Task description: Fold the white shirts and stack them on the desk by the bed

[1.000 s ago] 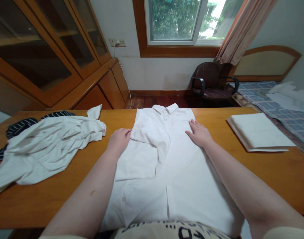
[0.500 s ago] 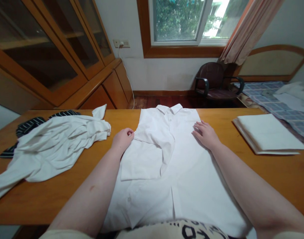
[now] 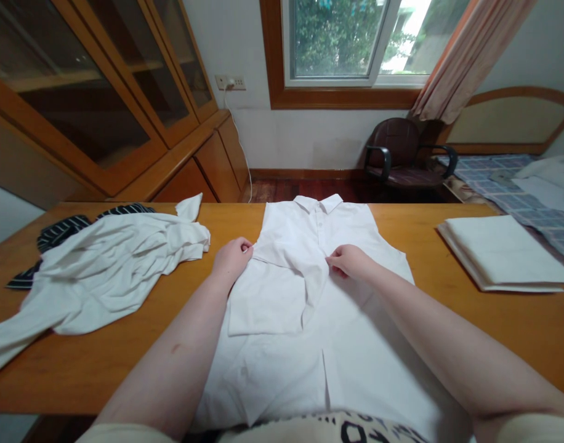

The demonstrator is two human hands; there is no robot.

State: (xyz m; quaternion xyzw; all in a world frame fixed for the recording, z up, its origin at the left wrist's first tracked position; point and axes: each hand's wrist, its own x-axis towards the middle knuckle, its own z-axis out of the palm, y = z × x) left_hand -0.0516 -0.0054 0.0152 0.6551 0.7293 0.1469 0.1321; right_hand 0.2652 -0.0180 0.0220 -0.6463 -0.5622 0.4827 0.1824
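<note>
A white collared shirt [image 3: 356, 326] lies spread on the table, its collar toward the far edge and its lower end toward me. One sleeve [image 3: 268, 301] is folded across the front on the left. My left hand [image 3: 233, 255] pinches the shirt's left edge near the top of that sleeve. Over the middle of the front, my right hand [image 3: 349, 261] has its fingers closed at the upper fold of the sleeve, by the button strip. The fabric between those fingertips is mostly hidden.
On the wooden table [image 3: 171, 344], a crumpled white garment [image 3: 111, 264] lies at the left over a black striped cloth [image 3: 63, 231]. A folded white stack [image 3: 508, 252] sits at the right. Beyond are an armchair [image 3: 397, 151] and a glass-fronted cabinet [image 3: 138, 104].
My right hand has moved left from the shirt's right side to the middle, and its spread fingers have closed. My left hand keeps its pinch on the left edge.
</note>
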